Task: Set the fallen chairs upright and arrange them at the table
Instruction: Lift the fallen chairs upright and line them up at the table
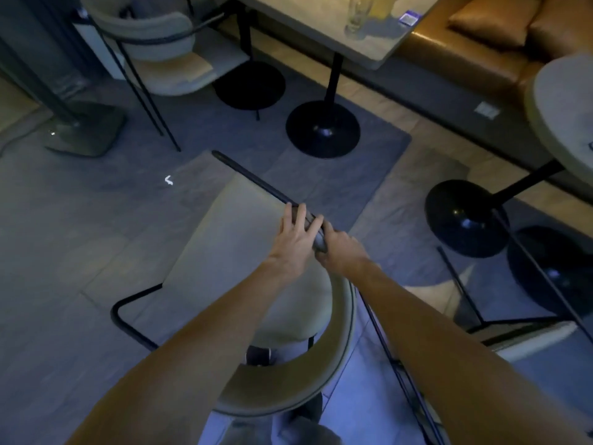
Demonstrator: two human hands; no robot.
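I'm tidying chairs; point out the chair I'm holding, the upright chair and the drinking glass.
held chair (231, 239): head view, on its pale flat panel.
upright chair (170, 75): head view, on its pale seat.
drinking glass (356, 14): head view, on its clear wall.

Dim bluish light falls on a dark grey rectangular rug (340, 178) laid over grey floor tiles (64, 220). Beyond the rug runs a tan, possibly leather, bench (449, 46) with matching cushions (491, 20).

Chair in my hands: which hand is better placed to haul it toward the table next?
Right, probably. The right hand is curled round the black bar of the chair, a firm grip for pulling. The left hand only lies on the bar with straight fingers.
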